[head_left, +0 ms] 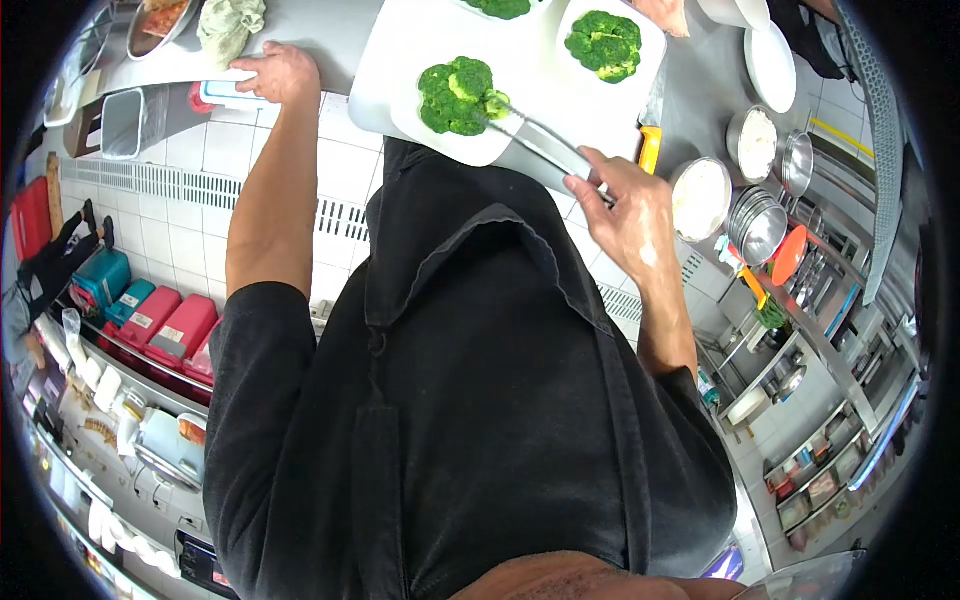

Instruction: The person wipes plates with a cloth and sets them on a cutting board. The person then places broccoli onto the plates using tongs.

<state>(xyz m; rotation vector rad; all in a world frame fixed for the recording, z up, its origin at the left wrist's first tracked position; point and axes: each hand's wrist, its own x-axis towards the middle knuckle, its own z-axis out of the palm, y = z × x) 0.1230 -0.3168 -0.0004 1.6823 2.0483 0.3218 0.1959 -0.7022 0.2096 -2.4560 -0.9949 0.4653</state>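
Note:
Metal tongs (pixel 545 143) are gripped in my right hand (pixel 630 205), with their tips at a broccoli piece on the right side of the broccoli mound (pixel 455 95). That mound sits on a white plate (pixel 470 150) at the near edge of a white cutting board (pixel 375 80). Farther right on the board, more broccoli (pixel 604 45) fills a second white plate (pixel 652 50). My left hand (pixel 280 75) rests at the counter's front edge, its fingers near a crumpled pale cloth (pixel 230 28). Whether its fingers hold anything is hard to make out.
A knife with a yellow handle (pixel 650 150) lies right of the board, near my right hand. Bowls of white food (pixel 702 198) and stacked metal bowls (pixel 760 228) stand farther right. At the left edge, part of another person (pixel 55 250) shows.

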